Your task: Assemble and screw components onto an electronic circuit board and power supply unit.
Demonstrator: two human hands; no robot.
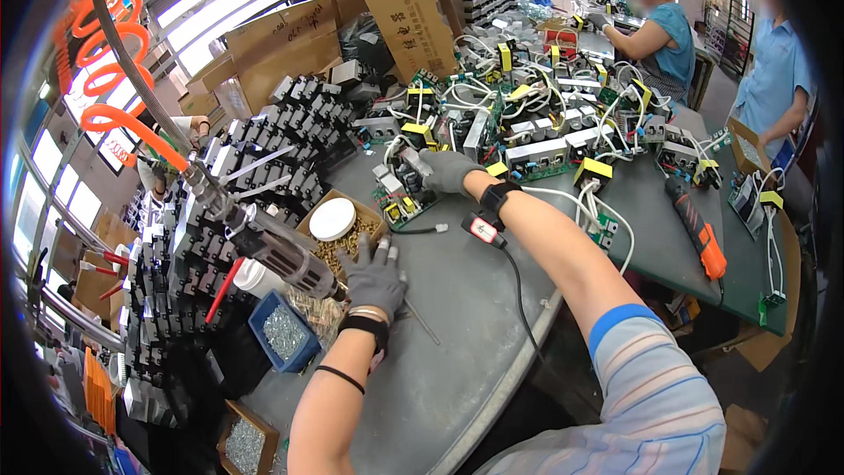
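1. Your left hand (375,280), in a grey knit glove, is clenched around the nose of the grey pneumatic screwdriver (280,251) that hangs on the coiled orange air hose (105,62); its thin bit points toward 5 o'clock over the grey round table (457,361).
2. Just at 11 o'clock of that hand sits the cardboard box of brass screws (347,242) with a white round lid (333,219) on it; at 8 o'clock lies the blue tray of silver screws (283,331). A careless swing of the tool could tip either one.
3. Your right hand (445,170), also gloved, reaches to 12 o'clock and grips the small green circuit board with a metal heat sink (400,193). Its black wrist strap cable (519,299) trails across the table and could snag.
4. Beyond, at 1 o'clock, wired boards with yellow transformers (545,141) crowd the bench; dragging one wire may pull the neighbouring boards.
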